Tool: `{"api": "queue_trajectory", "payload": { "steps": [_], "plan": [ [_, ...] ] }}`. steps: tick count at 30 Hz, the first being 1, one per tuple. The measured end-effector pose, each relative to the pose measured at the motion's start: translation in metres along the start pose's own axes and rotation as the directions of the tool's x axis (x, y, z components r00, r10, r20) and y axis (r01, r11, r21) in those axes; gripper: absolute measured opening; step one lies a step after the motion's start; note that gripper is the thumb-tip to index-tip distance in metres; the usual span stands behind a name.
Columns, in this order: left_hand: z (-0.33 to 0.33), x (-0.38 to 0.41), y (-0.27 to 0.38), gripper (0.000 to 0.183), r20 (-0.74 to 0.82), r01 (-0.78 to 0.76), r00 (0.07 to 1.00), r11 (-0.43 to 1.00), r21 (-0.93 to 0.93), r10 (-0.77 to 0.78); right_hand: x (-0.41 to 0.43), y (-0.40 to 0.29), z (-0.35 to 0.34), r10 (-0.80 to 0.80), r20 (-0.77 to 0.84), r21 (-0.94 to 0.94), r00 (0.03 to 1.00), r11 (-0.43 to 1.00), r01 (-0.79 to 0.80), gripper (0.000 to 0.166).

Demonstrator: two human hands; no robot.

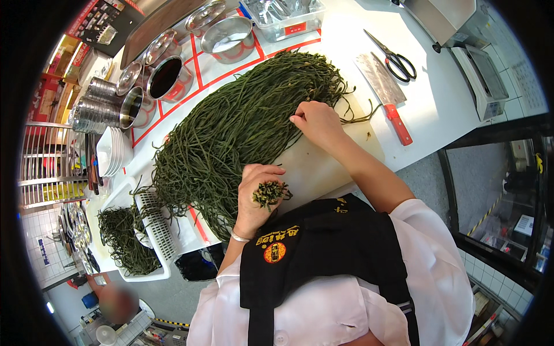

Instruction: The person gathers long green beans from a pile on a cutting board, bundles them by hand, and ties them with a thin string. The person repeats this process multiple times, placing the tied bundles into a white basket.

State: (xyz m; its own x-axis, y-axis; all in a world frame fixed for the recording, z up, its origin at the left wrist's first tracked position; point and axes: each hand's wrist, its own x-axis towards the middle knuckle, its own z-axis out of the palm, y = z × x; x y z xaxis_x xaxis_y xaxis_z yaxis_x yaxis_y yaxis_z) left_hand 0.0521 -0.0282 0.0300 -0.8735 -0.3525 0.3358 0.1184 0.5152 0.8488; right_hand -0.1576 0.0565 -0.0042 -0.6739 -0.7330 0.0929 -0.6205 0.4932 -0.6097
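A large heap of long, thin, dark green vegetable stalks (242,112) lies across a pale cutting board (346,160) and the white worktop. My left hand (255,192), with a bangle at its wrist, grips a small bunch of stalks (269,194) at the heap's near edge. The bunch's ends point up out of the fist. Over the heap's right part is my right hand (319,123), its fingers curled and the thumb against the stalks. Whether a stalk is pinched there is hidden. A few loose stalks trail off the heap's right end.
A cleaver (383,86) with a red handle and black-handled scissors (394,60) lie at right. Steel pots (228,41), one with dark liquid (166,80), line the back. At left are stacked white bowls (113,151) and a white plastic basket (160,225) of stalks.
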Motion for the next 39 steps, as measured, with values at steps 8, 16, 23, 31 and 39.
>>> {"api": "queue_trajectory", "payload": {
  "steps": [8, 16, 23, 31, 39],
  "plan": [
    [0.007, -0.013, -0.012, 0.021, -0.071, 0.285, 0.948, 0.926, -0.249, -0.311, -0.019, -0.007, -0.018, -0.072, 0.071, 0.345, 0.995, 0.938, 0.043, 0.006],
    [0.013, -0.003, -0.016, 0.027, 0.061, 0.191, 0.981, 0.951, -0.241, -0.182, -0.075, -0.043, -0.043, -0.435, 0.075, 0.530, 0.897, 0.780, 0.334, 0.006],
    [0.008, -0.004, -0.014, 0.024, 0.153, 0.296, 0.951, 0.933, -0.204, -0.268, -0.082, -0.049, -0.035, -0.347, 0.116, 0.601, 0.931, 0.770, 0.212, 0.006],
    [0.010, -0.011, -0.025, 0.017, 0.068, 0.346, 0.935, 0.855, -0.387, -0.348, -0.041, 0.005, -0.015, -0.157, -0.026, 0.361, 0.987, 0.919, 0.156, 0.008],
    [0.008, 0.002, -0.025, 0.016, 0.018, 0.080, 0.997, 0.979, -0.186, -0.078, -0.040, 0.016, -0.002, -0.214, 0.008, 0.071, 0.977, 0.974, 0.213, 0.004]
  ]
}}
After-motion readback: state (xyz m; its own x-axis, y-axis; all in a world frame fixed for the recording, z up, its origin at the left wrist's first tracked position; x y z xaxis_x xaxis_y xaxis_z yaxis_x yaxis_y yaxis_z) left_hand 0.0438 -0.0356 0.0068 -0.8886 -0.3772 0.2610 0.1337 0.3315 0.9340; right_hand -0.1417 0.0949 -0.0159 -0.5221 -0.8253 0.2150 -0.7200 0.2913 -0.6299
